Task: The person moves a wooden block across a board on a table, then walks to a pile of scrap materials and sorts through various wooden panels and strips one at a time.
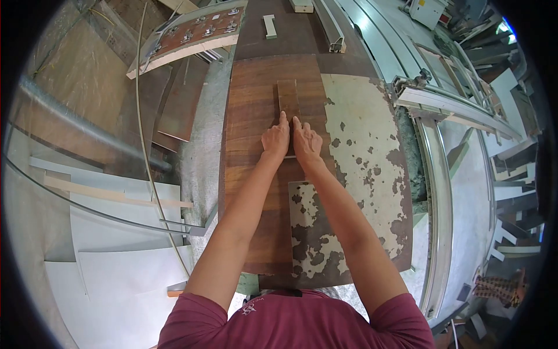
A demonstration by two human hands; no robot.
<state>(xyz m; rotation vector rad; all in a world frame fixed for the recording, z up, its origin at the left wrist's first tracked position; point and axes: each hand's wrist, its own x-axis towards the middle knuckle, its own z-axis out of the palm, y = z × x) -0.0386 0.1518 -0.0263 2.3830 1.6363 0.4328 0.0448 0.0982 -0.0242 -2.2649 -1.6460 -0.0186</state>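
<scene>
A narrow brown wooden strip (pixel 287 93) lies lengthwise on a larger wood-grain board (pixel 250 104). My left hand (pixel 276 138) rests at the strip's left side, its index finger stretched forward onto it and the other fingers bent. On the right side, my right hand (pixel 307 141) touches the strip with its index finger pointing forward and the other fingers apart. Both palms face down, and the thumbs are hidden. Below the hands, between my forearms, is a smaller panel with peeling cream patches (pixel 302 212).
A panel with flaking cream coating (pixel 366 168) lies to the right. Beyond are a small pale block (pixel 269 27) and a metal profile (pixel 334 35). A metal rail (pixel 459 107) runs along the right. White sheets (pixel 128 279) and a long thin rod (pixel 145 134) are at left.
</scene>
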